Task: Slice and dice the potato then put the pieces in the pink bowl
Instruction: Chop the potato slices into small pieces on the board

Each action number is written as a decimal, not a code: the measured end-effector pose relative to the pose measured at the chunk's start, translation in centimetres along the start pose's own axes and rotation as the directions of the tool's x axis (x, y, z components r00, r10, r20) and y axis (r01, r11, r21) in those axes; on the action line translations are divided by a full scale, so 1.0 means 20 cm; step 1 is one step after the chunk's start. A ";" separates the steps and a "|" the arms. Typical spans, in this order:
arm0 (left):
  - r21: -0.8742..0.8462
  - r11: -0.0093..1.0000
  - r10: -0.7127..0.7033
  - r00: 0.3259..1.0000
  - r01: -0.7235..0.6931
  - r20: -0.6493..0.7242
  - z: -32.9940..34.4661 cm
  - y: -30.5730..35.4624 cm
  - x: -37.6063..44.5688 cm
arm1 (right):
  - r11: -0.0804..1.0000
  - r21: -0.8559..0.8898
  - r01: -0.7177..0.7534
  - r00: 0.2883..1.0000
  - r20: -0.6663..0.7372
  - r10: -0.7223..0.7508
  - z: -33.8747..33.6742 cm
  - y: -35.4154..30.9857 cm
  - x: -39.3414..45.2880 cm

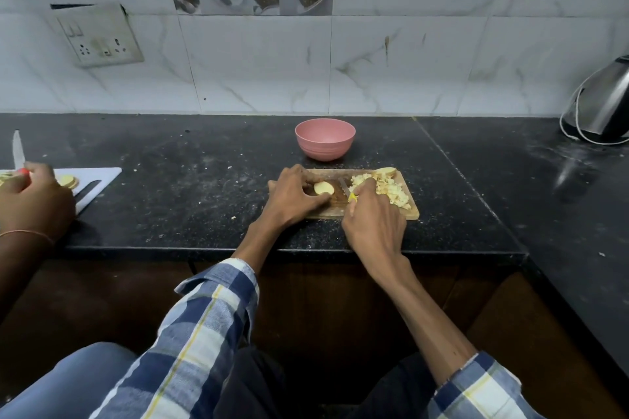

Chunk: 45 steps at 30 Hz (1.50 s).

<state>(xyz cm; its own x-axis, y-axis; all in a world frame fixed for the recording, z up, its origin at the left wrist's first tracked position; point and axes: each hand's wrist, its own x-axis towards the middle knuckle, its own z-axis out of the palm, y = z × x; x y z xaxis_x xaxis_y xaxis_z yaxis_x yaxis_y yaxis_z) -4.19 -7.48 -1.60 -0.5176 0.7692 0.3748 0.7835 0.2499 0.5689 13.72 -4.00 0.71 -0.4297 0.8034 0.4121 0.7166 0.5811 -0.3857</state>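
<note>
Dark speckled stone counter (204, 194) carrying, near its front edge, a small rectangular wooden cutting board (410, 213), with the empty round pink bowl (325, 139) just behind the board's back edge. Dicing under way: left hand (294, 196) curled round a pale potato slice (323, 188) at the board's left end, right hand (372, 218) clenched on a yellow-handled knife (348, 190) just beside it, heap of pale diced potato (388, 189) along the right end. Next, probably, cutting this slice small with fingertips tucked back, then carrying every piece over the back edge into the bowl.
</note>
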 end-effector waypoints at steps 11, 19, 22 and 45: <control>-0.023 0.997 0.069 0.997 -0.070 -0.035 0.02 -0.04 0.00 | 0.997 -0.020 0.077 0.997 0.012 -0.077 -0.03 -0.05 0.04; 0.000 0.997 0.082 0.996 -0.082 -0.043 0.02 -0.03 -0.01 | 0.993 -0.050 0.103 0.991 0.091 -0.099 -0.10 -0.10 0.08; -0.006 0.998 0.070 0.996 -0.070 -0.046 0.02 -0.02 0.00 | 0.992 -0.042 0.120 0.986 0.121 -0.114 -0.14 -0.11 0.06; -0.170 0.985 0.007 1.000 -0.010 -0.021 0.00 -0.04 0.00 | 0.995 -0.066 0.077 0.993 0.090 -0.071 -0.29 -0.07 -0.02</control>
<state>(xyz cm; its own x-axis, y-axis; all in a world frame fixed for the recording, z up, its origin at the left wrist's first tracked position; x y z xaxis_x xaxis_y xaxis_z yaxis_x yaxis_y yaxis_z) -4.86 -7.79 -2.04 -0.5195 0.7583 0.3939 0.7190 0.1388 0.6810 16.01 -5.96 5.89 -0.5269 0.7687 0.3625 0.7161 0.6313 -0.2978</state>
